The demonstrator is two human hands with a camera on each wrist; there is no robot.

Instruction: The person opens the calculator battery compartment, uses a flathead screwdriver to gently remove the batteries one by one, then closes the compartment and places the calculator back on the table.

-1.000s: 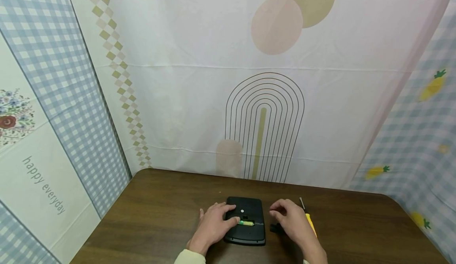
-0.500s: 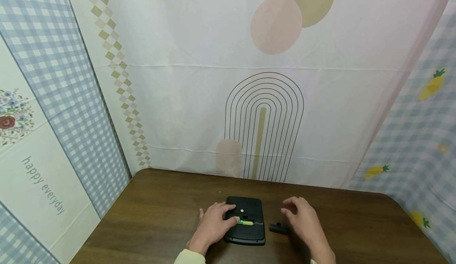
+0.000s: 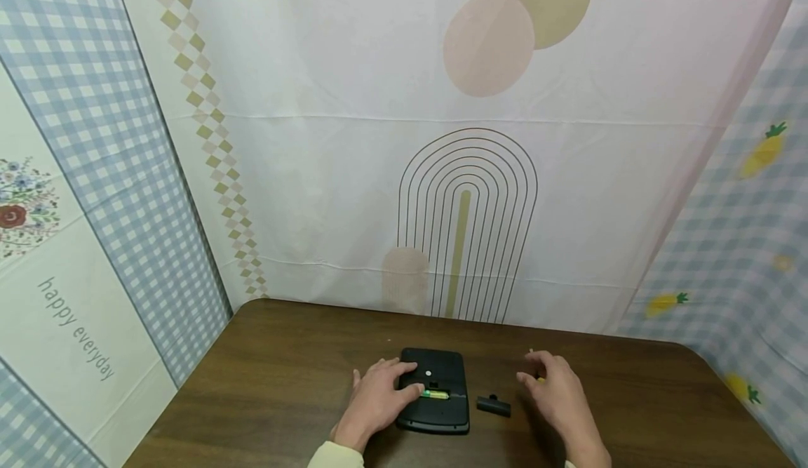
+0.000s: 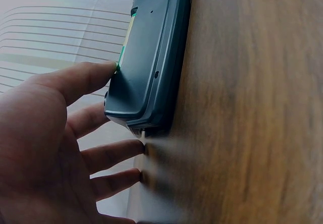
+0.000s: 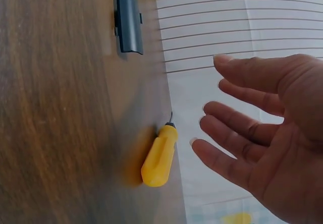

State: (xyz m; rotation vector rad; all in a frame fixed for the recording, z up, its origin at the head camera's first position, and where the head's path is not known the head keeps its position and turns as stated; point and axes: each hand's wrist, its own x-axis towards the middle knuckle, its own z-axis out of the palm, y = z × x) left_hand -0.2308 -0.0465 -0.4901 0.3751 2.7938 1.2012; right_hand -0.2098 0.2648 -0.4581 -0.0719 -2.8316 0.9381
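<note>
A flat black device (image 3: 445, 412), probably a calculator, lies back side up on the table. A green-yellow battery (image 3: 435, 395) sits in its uncovered battery slot. My left hand (image 3: 379, 398) rests on the device's left side; in the left wrist view the thumb (image 4: 91, 78) touches the battery's end, and other fingers reach down beside the device. A black battery cover (image 3: 494, 405) lies to the right of the device. Farther right my right hand (image 3: 558, 394) hovers with relaxed fingers, holding nothing. Close to it lies a screwdriver with a yellow handle (image 5: 159, 158), mostly hidden in the head view.
The brown wooden table (image 3: 303, 356) extends to both sides of the hands. Behind it hangs a white patterned cloth (image 3: 328, 194), with checked cloths at left and right. A tiny pale speck (image 3: 388, 340) lies behind the device.
My right hand has moved right, away from the battery cover, which now shows fully. It now covers most of the screwdriver. The left hand and the device stay in place.
</note>
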